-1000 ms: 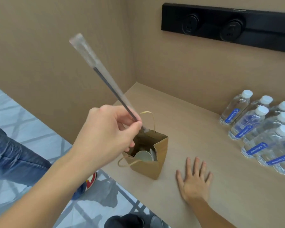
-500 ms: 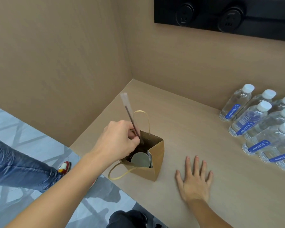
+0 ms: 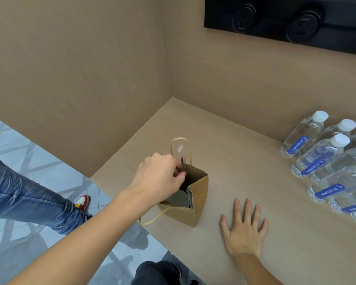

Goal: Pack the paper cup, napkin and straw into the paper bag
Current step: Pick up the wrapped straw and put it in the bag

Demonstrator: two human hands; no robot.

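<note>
The left hand (image 3: 159, 179) is over the open mouth of the bag (image 3: 197, 194), fingers pinched on the straw (image 3: 181, 156). The straw stands nearly upright in its clear wrapper; its top shows blurred inside the loop of the far handle (image 3: 180, 140), while its lower part passes behind the fingers and into the bag. The bag stands upright on the desk (image 3: 245, 161) close to the near-left edge, with its near handle (image 3: 152, 219) hanging over that edge. Inside the bag the round rim of the cup (image 3: 180, 199) shows, and just right of it a thin pale edge that may be the napkin (image 3: 190, 199). The right hand (image 3: 245, 229) lies flat on the desk, fingers spread, holding nothing, just right of the bag and not touching it. Bottles (image 3: 321, 155) stand grouped at the right of the desk.
</note>
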